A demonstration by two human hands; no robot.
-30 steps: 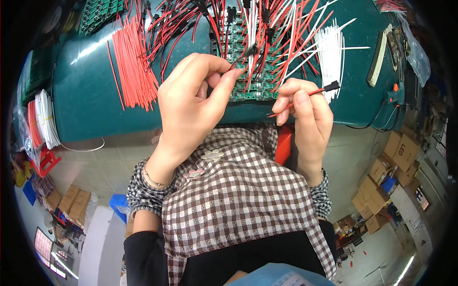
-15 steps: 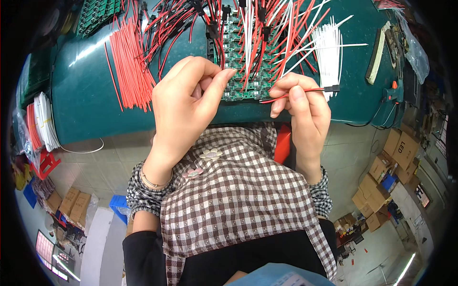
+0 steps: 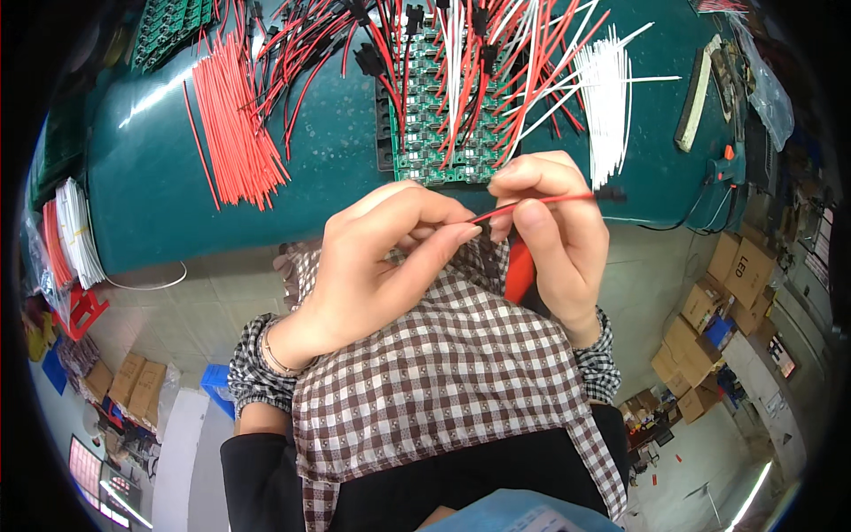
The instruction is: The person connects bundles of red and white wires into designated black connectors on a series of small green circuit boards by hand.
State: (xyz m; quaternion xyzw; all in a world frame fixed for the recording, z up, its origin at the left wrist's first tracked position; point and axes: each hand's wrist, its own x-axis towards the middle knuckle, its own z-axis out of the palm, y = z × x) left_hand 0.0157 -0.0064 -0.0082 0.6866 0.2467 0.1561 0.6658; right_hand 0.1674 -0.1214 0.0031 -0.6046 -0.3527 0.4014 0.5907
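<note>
My right hand (image 3: 554,239) pinches a thin red wire (image 3: 541,201) with a small black connector (image 3: 610,193) at its right end. My left hand (image 3: 377,262) has its fingertips on the wire's left end, just in front of the green table's near edge. Both hands hover over my checked-shirt lap. Behind them lies a green circuit board panel (image 3: 434,151) with many red and white wires stuck into it.
A loose bundle of cut red wires (image 3: 235,133) lies left on the green table (image 3: 328,186). Cut white wires (image 3: 607,97) lie at right, near a long bar tool (image 3: 696,93). More green boards (image 3: 173,22) sit far left. Cardboard boxes (image 3: 727,284) stand on the floor.
Both hands have drawn back from the circuit board toward my body. The red wire now spans between the two hands, with the left fingertips meeting its free end.
</note>
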